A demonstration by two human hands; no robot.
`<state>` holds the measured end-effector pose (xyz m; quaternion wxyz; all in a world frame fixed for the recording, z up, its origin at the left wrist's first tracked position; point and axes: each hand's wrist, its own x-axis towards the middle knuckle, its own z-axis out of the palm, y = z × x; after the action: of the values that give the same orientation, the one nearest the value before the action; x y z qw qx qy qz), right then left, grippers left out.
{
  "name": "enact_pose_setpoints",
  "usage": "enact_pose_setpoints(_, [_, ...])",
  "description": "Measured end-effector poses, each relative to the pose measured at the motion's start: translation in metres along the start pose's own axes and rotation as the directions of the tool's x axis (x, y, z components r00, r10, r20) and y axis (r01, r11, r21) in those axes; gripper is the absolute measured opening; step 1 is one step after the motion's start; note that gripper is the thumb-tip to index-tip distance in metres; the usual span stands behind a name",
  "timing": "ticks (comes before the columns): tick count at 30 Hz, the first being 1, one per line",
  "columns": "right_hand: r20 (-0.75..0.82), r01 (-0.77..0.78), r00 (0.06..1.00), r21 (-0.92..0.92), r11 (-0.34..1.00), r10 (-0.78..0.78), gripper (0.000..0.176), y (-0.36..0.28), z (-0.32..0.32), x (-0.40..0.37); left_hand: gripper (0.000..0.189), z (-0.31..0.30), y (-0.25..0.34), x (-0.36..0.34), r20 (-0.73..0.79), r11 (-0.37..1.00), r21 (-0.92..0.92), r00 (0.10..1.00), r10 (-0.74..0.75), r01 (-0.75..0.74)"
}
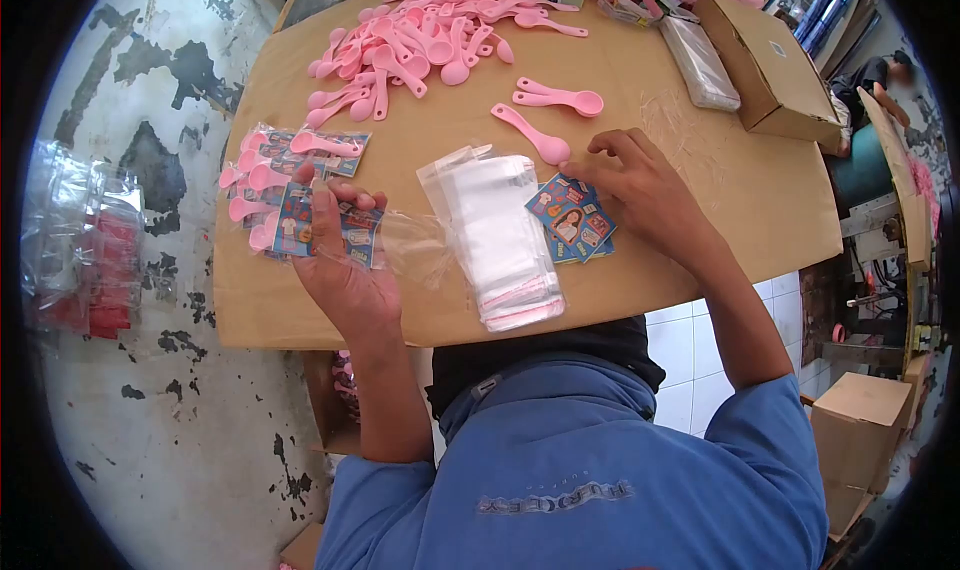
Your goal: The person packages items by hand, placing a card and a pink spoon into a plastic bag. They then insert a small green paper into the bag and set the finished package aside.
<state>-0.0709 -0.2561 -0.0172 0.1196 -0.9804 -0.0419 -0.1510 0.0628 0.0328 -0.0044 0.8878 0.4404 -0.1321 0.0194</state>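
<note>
A blue printed card (pixel 360 238) inside a clear plastic bag (pixel 418 245) is held between the thumb and fingers of my left hand (pixel 345 260). The bag's unfilled end stretches to the right towards a stack of clear bags (pixel 500 240). My right hand (pixel 640 190) hovers over a small pile of blue printed cards (pixel 570 220), fingers bent and apart. Its fingertips are right at the bowl of a single pink spoon (pixel 535 135). Just beyond lie a couple more pink spoons (pixel 560 98).
Bagged cards with pink spoons (pixel 265 175) lie to the left. A large heap of pink spoons (pixel 420 40) covers the far side of the brown table (pixel 770 200). At the far right stand a cardboard box (pixel 765 65) and a clear-wrapped pack (pixel 698 62). A person (pixel 880 75) is beyond.
</note>
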Motion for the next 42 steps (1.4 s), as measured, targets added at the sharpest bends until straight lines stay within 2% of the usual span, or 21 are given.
enact_pose_setpoints(2, [0.013,0.008,1.000,-0.019,1.000,-0.008,0.047,0.006,0.009,0.002,0.039,0.001,0.001,0.000,-0.032,1.000,0.012,0.999,-0.006,0.006])
enact_pose_setpoints(5, [0.064,-0.062,0.996,0.035,0.997,0.060,0.046,0.003,-0.002,0.000,0.040,-0.001,0.000,0.000,-0.059,1.000,0.019,0.998,-0.006,0.008])
enact_pose_setpoints(8, [0.026,-0.101,0.995,-0.010,0.995,0.101,0.042,0.015,-0.009,-0.013,0.040,-0.005,-0.002,0.001,-0.067,1.000,0.013,0.998,-0.011,0.012])
enact_pose_setpoints(11, [0.000,-0.254,0.965,-0.263,0.931,0.263,0.038,0.023,-0.031,-0.030,0.040,-0.013,-0.003,0.003,-0.036,1.000,0.002,0.999,-0.007,0.007])
enact_pose_setpoints(14, [-0.116,-0.377,0.925,-0.423,0.824,0.363,0.038,0.040,-0.045,-0.047,0.040,-0.015,-0.004,0.006,-0.045,1.000,-0.005,0.999,-0.004,0.004])
enact_pose_setpoints(17, [-0.079,-0.226,0.974,-0.244,0.943,0.213,0.041,0.019,-0.038,-0.047,0.041,-0.014,-0.006,0.007,-0.047,1.000,-0.005,0.999,-0.007,0.007])
enact_pose_setpoints(18, [-0.019,-0.155,0.988,-0.128,0.979,0.154,0.042,0.010,-0.033,-0.050,0.041,-0.012,-0.008,0.008,-0.042,1.000,-0.006,0.999,-0.007,0.007])
enact_pose_setpoints(21, [0.151,0.077,0.987,-0.132,0.988,-0.056,0.040,0.004,-0.024,-0.053,0.041,-0.008,-0.003,0.006,-0.043,1.000,-0.021,0.999,-0.018,0.018])
enact_pose_setpoints(23, [0.092,-0.067,0.990,-0.330,0.942,0.103,0.042,0.036,-0.024,-0.065,0.042,-0.016,0.000,0.007,-0.043,1.000,-0.023,0.999,-0.008,0.007])
enact_pose_setpoints(25, [-0.045,-0.270,0.954,-0.550,0.790,0.295,0.042,0.063,-0.032,-0.071,0.042,-0.023,0.002,0.009,-0.046,1.000,-0.020,0.999,0.005,-0.006])
enact_pose_setpoints(27, [-0.262,-0.439,0.881,-0.145,0.887,0.393,0.041,0.051,-0.044,-0.067,0.042,-0.028,0.004,0.010,-0.055,1.000,-0.011,0.998,0.020,-0.021])
enact_pose_setpoints(28, [-0.337,-0.465,0.819,0.085,0.881,0.465,0.040,0.043,-0.050,-0.063,0.041,-0.029,0.004,0.010,-0.059,1.000,-0.016,0.998,0.024,-0.025])
enact_pose_setpoints(31, [-0.178,-0.494,0.827,0.221,0.841,0.533,0.038,0.025,-0.049,-0.050,0.040,-0.025,0.002,0.013,-0.059,0.999,-0.021,0.997,0.041,-0.043])
enact_pose_setpoints(32, [-0.244,-0.439,0.874,-0.025,0.898,0.421,0.037,0.028,-0.041,-0.050,0.040,-0.023,0.001,0.012,-0.049,0.999,-0.025,0.998,0.045,-0.047])
enact_pose_setpoints(33, [-0.279,-0.369,0.914,-0.272,0.889,0.294,0.036,0.032,-0.033,-0.048,0.040,-0.021,0.001,0.011,-0.038,0.998,-0.029,0.998,0.048,-0.049])
enact_pose_setpoints(34, [-0.287,-0.288,0.945,-0.507,0.812,0.156,0.035,0.033,-0.027,-0.045,0.040,-0.017,0.001,0.008,-0.056,0.998,-0.015,0.997,0.055,-0.056])
enact_pose_setpoints(36, [-0.317,-0.252,0.929,-0.166,0.953,0.190,0.035,0.007,-0.015,-0.030,0.039,-0.014,-0.001,0.006,-0.060,0.996,0.022,0.995,0.086,-0.084])
enact_pose_setpoints(37, [-0.322,-0.223,0.922,0.018,0.975,0.217,0.035,-0.017,-0.008,-0.020,0.039,-0.014,-0.002,0.004,-0.060,0.995,0.043,0.993,0.097,-0.095])
enact_pose_setpoints(39, [-0.244,-0.050,0.965,0.173,0.984,0.092,0.036,-0.062,0.010,-0.009,0.037,-0.012,-0.001,0.003,-0.052,0.990,0.070,0.990,0.129,-0.125])
enact_pose_setpoints(41, [-0.182,0.153,0.976,0.171,0.973,-0.121,0.035,-0.097,0.020,0.005,0.036,-0.009,0.003,0.003,-0.047,0.984,0.075,0.985,0.164,-0.161])
enact_pose_setpoints(42, [-0.156,0.199,0.973,0.196,0.960,-0.170,0.033,-0.110,0.024,0.012,0.036,-0.011,0.006,0.003,-0.049,0.977,0.109,0.981,0.187,-0.181])
